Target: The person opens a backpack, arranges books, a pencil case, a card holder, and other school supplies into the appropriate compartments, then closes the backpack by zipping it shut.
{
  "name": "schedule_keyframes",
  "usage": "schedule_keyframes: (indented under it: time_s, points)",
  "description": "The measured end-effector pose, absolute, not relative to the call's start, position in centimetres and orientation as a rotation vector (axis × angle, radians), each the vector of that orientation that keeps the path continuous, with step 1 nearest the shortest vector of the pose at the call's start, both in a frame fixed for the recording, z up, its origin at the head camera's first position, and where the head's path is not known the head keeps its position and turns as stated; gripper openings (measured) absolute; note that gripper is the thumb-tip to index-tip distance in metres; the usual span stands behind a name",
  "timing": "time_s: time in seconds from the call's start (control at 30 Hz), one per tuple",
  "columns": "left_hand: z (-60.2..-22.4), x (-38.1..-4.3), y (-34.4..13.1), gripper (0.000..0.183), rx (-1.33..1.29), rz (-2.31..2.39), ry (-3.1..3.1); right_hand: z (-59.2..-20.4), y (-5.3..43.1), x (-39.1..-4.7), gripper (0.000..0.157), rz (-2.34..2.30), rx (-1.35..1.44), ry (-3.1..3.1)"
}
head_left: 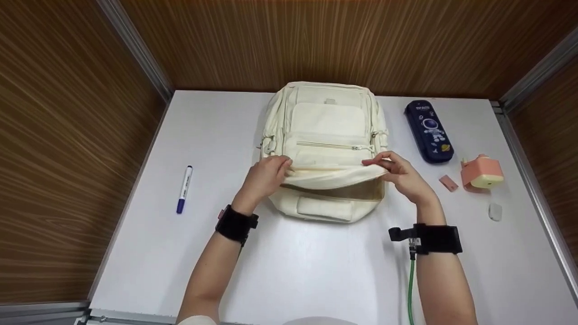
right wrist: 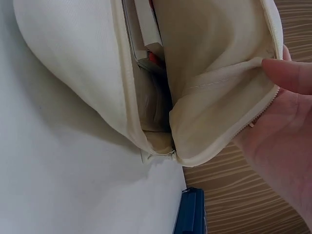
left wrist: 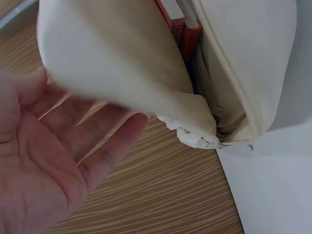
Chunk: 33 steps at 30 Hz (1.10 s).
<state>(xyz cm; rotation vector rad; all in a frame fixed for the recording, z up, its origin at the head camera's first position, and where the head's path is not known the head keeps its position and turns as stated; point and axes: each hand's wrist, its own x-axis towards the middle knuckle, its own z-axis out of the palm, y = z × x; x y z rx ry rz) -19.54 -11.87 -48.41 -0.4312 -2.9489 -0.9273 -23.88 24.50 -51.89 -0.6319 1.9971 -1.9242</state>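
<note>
A cream backpack lies on the white table with its top compartment unzipped and gaping toward me. My left hand holds the left part of the raised front panel's edge; its fingers reach behind the fabric in the left wrist view. On the right side, my right hand pinches the same panel, its thumb on the inner lining and the other fingers mostly hidden behind. Inside the opening, books with red-orange covers are partly visible, and pale page edges show in the right wrist view.
Left of the backpack lies a marker with a blue cap. To the right are a navy pencil case with an astronaut print, a pink eraser, a pink-and-yellow pencil sharpener and a small grey-white piece. Wood-grain panels surround the table.
</note>
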Motion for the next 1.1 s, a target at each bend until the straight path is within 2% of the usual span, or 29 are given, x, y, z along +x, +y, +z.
schedule_keyframes:
  time_s: [0.2, 0.37, 0.5, 0.73, 0.87, 1.1]
  points:
    - [-50.4, -19.0, -11.3, 0.044, -0.504, -0.859, -3.073, -52.0, 25.0, -23.3, 0.062, -1.522, -0.741, 2.116]
    - [-52.4, -18.6, -10.2, 0.056, -0.562, -0.703, -3.220, -51.9, 24.2, -22.9, 0.049, -1.444, -0.653, 2.205]
    - [-53.1, -18.6, -9.5, 0.056, -0.546, -0.699, -3.255, -52.1, 22.1, -23.1, 0.039, -1.296, -0.616, 2.518]
    - [-52.5, -18.9, -9.5, 0.057, -0.501, -1.010, -3.234, -52.0, 18.1, -23.6, 0.061, -0.838, -0.591, 2.729]
    - [-52.4, -19.6, -10.4, 0.053, -0.437, -1.211, -3.146, -52.4, 16.9, -24.1, 0.071, -0.686, -0.574, 2.741]
    - [-53.5, -22.3, -14.0, 0.030, -0.103, -1.500, -2.730, -53.4, 16.5, -25.2, 0.068, -0.538, -0.598, 2.780]
